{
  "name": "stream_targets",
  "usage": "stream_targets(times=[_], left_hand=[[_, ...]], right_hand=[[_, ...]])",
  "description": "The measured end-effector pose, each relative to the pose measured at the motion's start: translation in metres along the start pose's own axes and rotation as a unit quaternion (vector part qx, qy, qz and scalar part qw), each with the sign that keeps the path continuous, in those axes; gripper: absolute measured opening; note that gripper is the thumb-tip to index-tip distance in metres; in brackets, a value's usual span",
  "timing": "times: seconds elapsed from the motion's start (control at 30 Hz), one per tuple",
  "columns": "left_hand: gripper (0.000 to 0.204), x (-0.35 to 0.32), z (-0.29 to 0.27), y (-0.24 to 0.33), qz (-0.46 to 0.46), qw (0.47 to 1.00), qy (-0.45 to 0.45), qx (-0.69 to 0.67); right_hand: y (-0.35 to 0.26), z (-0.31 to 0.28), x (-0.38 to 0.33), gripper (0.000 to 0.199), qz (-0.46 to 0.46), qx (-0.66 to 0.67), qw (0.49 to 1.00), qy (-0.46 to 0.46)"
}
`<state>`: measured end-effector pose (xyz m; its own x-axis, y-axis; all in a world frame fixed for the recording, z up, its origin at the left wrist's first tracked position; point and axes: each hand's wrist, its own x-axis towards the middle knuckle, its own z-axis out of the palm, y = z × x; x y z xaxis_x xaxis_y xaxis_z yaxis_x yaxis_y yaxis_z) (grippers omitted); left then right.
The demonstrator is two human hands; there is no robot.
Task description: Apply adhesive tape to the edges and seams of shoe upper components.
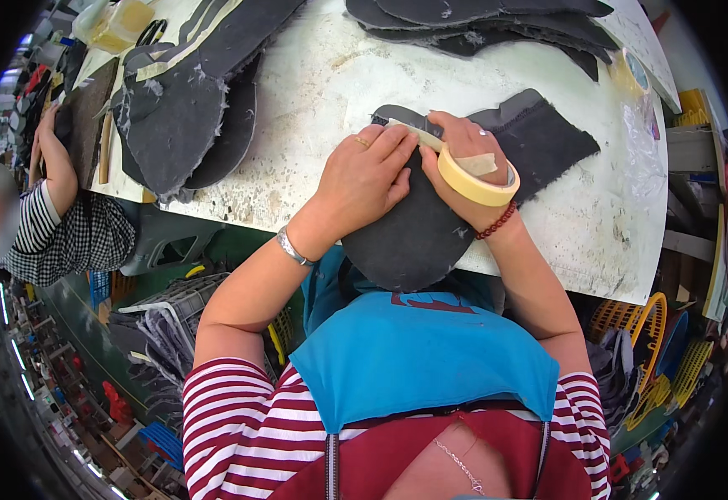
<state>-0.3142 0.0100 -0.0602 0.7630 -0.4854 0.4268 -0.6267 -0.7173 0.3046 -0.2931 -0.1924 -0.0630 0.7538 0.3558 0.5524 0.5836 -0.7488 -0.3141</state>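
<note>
A dark grey, boot-shaped fabric piece (405, 237) with frayed edges lies in front of me, its rounded end reaching over the table's near edge. At its upper part, a strip of cream masking tape (418, 133) runs between my two hands. My left hand (360, 183) has its fingers closed together and pressed on the strip's left end. My right hand (468, 158) pinches the strip's other end, thumb and forefinger partly hidden. A roll of masking tape (479, 190) hangs round my right hand, above a red bead bracelet. A short tape piece shows inside the roll.
Stacked dark fabric pieces (172, 125) lie at left, and another stack (480, 21) at the far side. A clear-wrapped tape roll (633, 71) sits at the white table's (314, 108) right edge. Baskets stand below at right. Another person works at far left.
</note>
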Motion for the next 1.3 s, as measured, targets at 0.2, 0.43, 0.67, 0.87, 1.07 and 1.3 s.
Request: stream_targets(times=[0.2,0.43,0.67,0.87,1.07,1.3], left_hand=[[0.043,-0.006,0.001,0.008,-0.059,0.996,-0.051,0.038],[0.046,-0.008,0.005,0.018,-0.085,0.991,-0.058,0.082],[0.048,-0.008,0.007,0.019,-0.082,0.99,-0.055,0.103],[0.05,-0.01,0.005,0.021,-0.081,0.991,-0.051,0.098],[0.054,-0.008,0.001,0.021,-0.081,0.991,-0.072,0.073],[0.053,-0.001,-0.007,0.018,-0.084,0.988,-0.115,0.055]], right_hand=[[0.004,-0.002,-0.004,0.049,0.011,-0.009,0.999,-0.047],[0.016,-0.013,0.002,0.046,-0.054,-0.087,0.994,-0.038],[0.026,-0.008,0.01,0.04,0.021,0.259,0.964,-0.054],[0.071,-0.035,0.033,0.023,-0.163,-0.047,0.982,-0.082],[0.069,-0.035,0.034,0.023,-0.142,-0.016,0.98,-0.139],[0.063,-0.034,0.034,0.018,-0.148,-0.052,0.976,-0.153]])
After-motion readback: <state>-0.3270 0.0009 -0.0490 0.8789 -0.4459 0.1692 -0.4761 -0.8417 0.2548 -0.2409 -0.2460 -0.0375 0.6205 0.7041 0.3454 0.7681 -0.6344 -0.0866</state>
